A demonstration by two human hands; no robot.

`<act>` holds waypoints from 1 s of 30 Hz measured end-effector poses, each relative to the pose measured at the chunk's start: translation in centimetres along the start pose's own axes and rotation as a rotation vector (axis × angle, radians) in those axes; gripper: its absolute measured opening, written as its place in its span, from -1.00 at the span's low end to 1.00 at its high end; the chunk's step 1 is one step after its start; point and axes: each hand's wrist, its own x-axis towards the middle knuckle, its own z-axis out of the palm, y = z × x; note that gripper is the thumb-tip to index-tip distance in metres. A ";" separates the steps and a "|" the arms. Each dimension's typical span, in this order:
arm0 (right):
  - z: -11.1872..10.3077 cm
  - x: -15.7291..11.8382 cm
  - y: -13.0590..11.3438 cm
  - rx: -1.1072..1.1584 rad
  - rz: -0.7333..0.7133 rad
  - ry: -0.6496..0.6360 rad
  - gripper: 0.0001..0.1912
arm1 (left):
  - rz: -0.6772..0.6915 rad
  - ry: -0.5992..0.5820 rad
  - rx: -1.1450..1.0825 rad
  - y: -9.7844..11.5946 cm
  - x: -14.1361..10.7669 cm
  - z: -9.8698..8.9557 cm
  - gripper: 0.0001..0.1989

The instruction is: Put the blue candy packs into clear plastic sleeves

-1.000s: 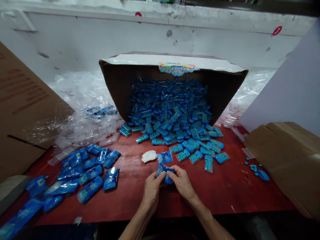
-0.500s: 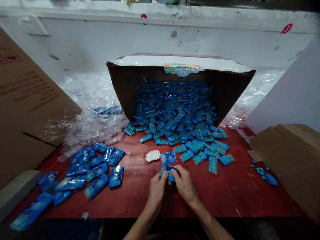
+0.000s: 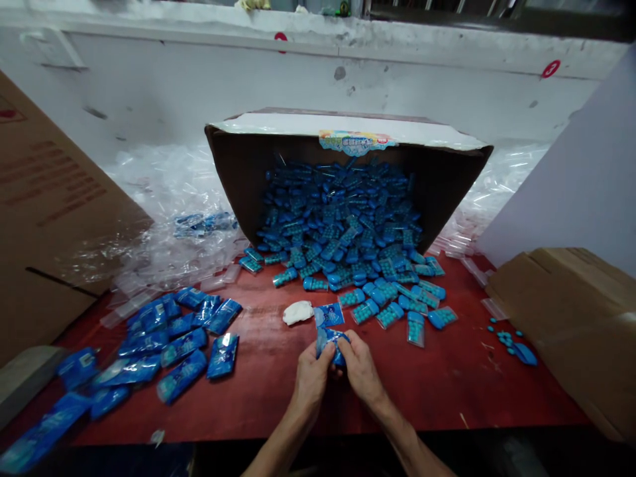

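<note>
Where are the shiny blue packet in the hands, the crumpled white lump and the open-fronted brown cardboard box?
Shiny blue packet (image 3: 332, 336): head view, upper part.
Crumpled white lump (image 3: 298, 312): head view, middle.
Open-fronted brown cardboard box (image 3: 288, 124): head view, white upper rim.

Two bare hands (image 3: 312, 372), bare forearms (image 3: 411, 436)
</note>
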 end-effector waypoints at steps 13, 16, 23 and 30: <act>-0.7 -0.1 0.1 0.006 0.055 -0.029 -0.75 | 0.048 -0.032 0.093 0.0 -0.3 -0.1 -0.69; -0.4 -0.1 0.1 -0.037 0.038 0.032 -0.72 | 0.035 -0.009 0.031 0.0 -0.5 0.2 -0.66; -0.1 -0.6 -0.7 0.004 0.028 0.045 -0.66 | 0.007 -0.046 -0.039 0.4 0.1 0.4 -0.67; -1.1 -1.0 -1.0 0.198 0.058 -0.214 -0.86 | 0.055 -0.125 0.065 0.6 -0.4 -1.3 -0.71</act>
